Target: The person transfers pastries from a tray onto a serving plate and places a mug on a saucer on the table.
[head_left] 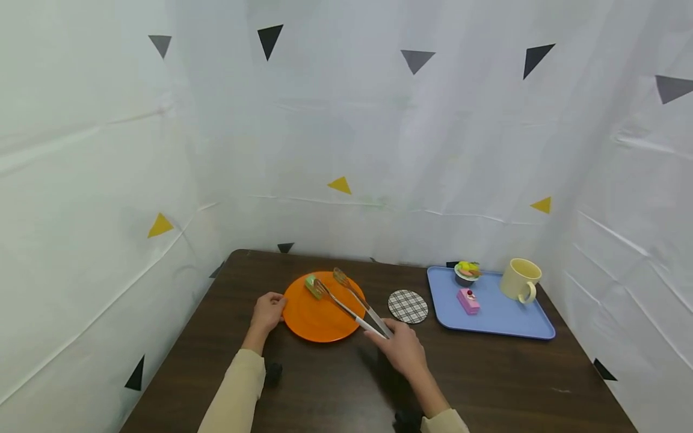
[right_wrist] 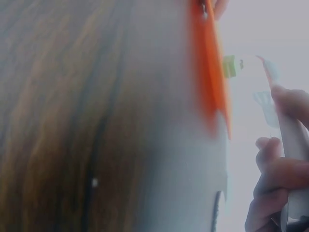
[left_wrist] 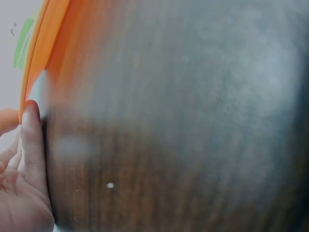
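An orange plate (head_left: 319, 322) lies on the dark wooden table, with a small green block like a toy cake slice (head_left: 312, 287) near its upper left rim. My left hand (head_left: 267, 311) pinches the plate's left rim; in the left wrist view the fingers (left_wrist: 33, 145) stand either side of the edge. Metal tongs with pale handles (head_left: 370, 313) are gripped by my right hand (head_left: 403, 347), their arms spread apart over the plate. One tong tip hangs close to the green slice; whether they touch I cannot tell. The right wrist view shows fingers (right_wrist: 277, 174) curled round the handles.
Right of the plate lies a round checked coaster (head_left: 408, 307). A blue tray (head_left: 498, 319) at the back right carries a yellow mug (head_left: 518, 280), a pink toy cake slice (head_left: 468, 301) and a small cup with a colourful topping (head_left: 467, 273). White sheets hang around the table.
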Demonstrator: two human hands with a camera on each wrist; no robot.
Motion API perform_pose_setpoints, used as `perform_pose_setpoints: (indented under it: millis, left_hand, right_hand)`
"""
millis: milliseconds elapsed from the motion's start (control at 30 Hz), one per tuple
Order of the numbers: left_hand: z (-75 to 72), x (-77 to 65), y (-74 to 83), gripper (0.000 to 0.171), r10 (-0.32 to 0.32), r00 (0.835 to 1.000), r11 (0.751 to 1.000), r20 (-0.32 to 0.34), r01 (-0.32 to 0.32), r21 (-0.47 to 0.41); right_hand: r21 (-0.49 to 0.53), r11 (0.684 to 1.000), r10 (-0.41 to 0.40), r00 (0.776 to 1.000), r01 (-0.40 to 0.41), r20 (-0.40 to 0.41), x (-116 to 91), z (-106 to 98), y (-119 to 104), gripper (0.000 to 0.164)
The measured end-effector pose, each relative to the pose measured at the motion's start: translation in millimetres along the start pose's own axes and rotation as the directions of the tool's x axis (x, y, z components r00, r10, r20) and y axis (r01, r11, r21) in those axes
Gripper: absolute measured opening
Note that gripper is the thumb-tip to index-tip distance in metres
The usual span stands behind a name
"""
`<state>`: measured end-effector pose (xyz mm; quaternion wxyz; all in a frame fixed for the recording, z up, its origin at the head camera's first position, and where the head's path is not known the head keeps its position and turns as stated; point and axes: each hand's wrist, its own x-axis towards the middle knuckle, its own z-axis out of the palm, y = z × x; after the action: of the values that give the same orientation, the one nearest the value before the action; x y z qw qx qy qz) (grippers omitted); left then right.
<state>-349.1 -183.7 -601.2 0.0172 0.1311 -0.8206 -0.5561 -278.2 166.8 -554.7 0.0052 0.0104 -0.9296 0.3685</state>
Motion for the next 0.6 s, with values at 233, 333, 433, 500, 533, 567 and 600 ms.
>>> perform_pose_setpoints:
  millis: [233,333,433,500,533,567,600]
  left_hand:
    - [-0.4,1.3,-0.2,0.034,-0.002,1.000,1.000,0.016,0.002,-0.004]
    - [-1.4,1.8,-0.3,0.033,0.006,1.000,1.000,0.019,-0.006,-0.006]
    - [-2.3,1.3,0.7,0.033,0.008,1.000,1.000,0.018,-0.007,-0.009]
    - [-2.5,0.5,1.1,0.034,0.008,1.000,1.000,0.021,-0.008,-0.011]
    - [-2.5,0.1,0.9,0.034,0.006,1.000,1.000,0.021,-0.006,-0.011]
    - [-2.4,-0.3,0.7,0.034,0.003,1.000,1.000,0.021,-0.003,-0.010]
    - [-2.3,-0.7,0.6,0.034,0.001,1.000,1.000,0.020,-0.001,-0.009]
  right_hand:
    - [0.116,0.993,-0.007,0.999,0.011,-0.038,-3,-13,7,0.057]
    - [0.139,0.990,-0.017,0.998,0.025,-0.053,-5,-20,10,0.056]
    - [0.147,0.989,-0.023,0.997,0.033,-0.070,-8,-27,14,0.056]
    - [0.155,0.987,-0.019,0.996,0.033,-0.088,-10,-31,17,0.057]
    - [0.160,0.987,-0.015,0.995,0.030,-0.096,-12,-33,19,0.057]
    - [0.162,0.986,-0.012,0.995,0.029,-0.104,-13,-34,21,0.058]
    - [0.168,0.985,-0.010,0.994,0.029,-0.111,-14,-35,23,0.057]
